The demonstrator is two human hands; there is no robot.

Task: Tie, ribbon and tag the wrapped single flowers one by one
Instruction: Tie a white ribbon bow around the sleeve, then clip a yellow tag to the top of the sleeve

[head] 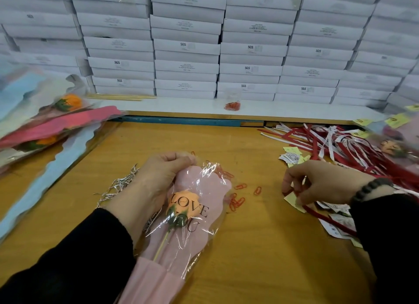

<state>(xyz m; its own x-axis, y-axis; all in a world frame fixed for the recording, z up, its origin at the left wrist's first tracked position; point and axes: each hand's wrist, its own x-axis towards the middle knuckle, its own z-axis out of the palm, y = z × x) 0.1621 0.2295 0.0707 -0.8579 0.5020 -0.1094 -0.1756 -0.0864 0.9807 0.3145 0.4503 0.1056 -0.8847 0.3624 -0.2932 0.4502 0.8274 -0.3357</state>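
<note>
near the middle of the orange-brown wooden table (238, 149), the left hand (156, 179) grips the top edge of a pink paper-and-clear-film sleeve printed "love you" (195, 215), fingers curled over its far rim. inside the sleeve lies a single orange flower on a pale stem (179, 204), head toward the far side, stem running down toward the person. holding it by the top probably keeps the wrap steady and flat while the other hand fetches what goes on next.

to the right, the right hand (317, 183) reaches into the trimmings — its fingers are curled and seem to pinch a red ribbon strip (326, 217) along with a small pale yellow paper tag (292, 200), though exactly which is gripped i cannot tell. that hand works at the near edge of a loose heap of red and white ribbons (335, 140), kept within easy reach.

scattered red paper clips (238, 201) lie just right of the sleeve, and a bunch of silver wire ties (118, 185) sits just left of the left hand. on the far white ledge, a small clear bag (232, 100) holds more red clips. at far left, a pile of wrapped flowers in pink and blue sleeves (45, 126) lies stacked — whether finished or waiting, i cannot tell.
</note>
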